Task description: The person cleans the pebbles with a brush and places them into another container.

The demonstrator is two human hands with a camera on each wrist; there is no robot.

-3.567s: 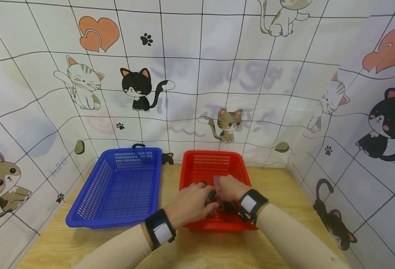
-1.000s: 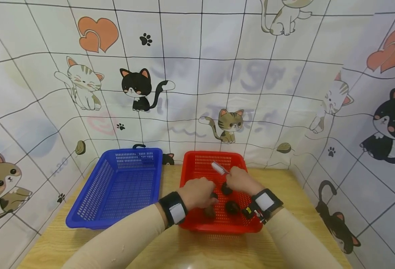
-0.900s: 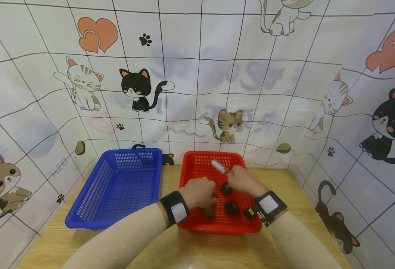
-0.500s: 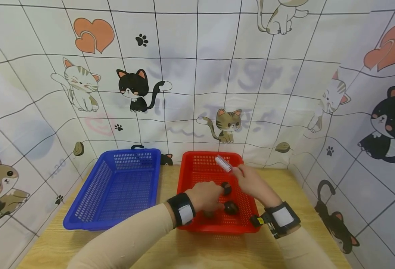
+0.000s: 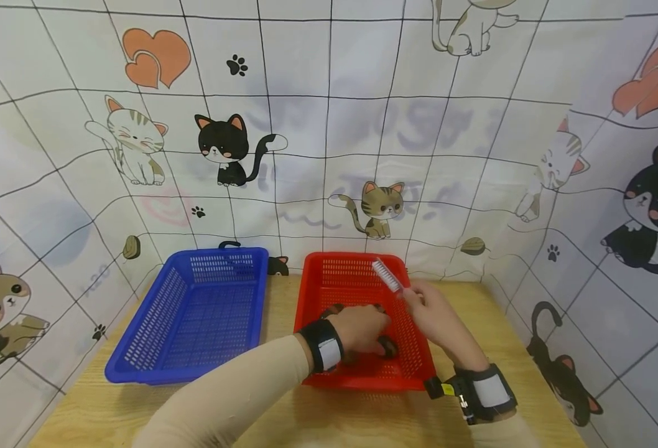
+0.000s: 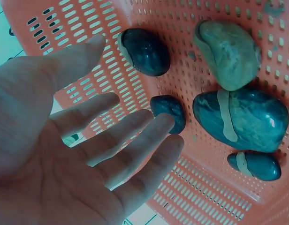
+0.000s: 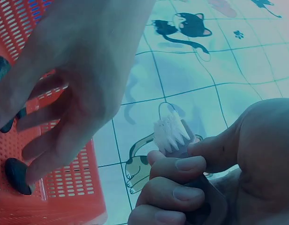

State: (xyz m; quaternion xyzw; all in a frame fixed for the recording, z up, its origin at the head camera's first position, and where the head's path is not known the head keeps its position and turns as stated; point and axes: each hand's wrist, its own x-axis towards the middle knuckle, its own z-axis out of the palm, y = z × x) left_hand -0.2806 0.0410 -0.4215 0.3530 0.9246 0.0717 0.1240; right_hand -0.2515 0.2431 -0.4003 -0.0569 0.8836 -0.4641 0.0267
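Observation:
My left hand (image 5: 359, 326) hovers low inside the red basket (image 5: 342, 292), over several smooth stones. In the left wrist view its fingers spread loosely with nothing gripped, and two fingertips overlap a small dark stone (image 6: 169, 110); whether they touch it I cannot tell. Around it lie a dark stone with a pale edge (image 6: 147, 51), a pale stone (image 6: 231, 56), a large striped stone (image 6: 247, 119) and a small striped one (image 6: 257, 165). At the basket's right side, my right hand (image 5: 438, 317) grips a small brush (image 5: 387, 275), white bristles outward, its handle mostly hidden.
A blue basket (image 5: 217, 323) stands left of the red one on the wooden table (image 5: 284, 404). Behind and beside the table hangs a cat-printed white sheet (image 5: 306, 124).
The brush has come up from among the stones and moved right with my right hand. My left hand has shifted right across the basket, its fingers loosening.

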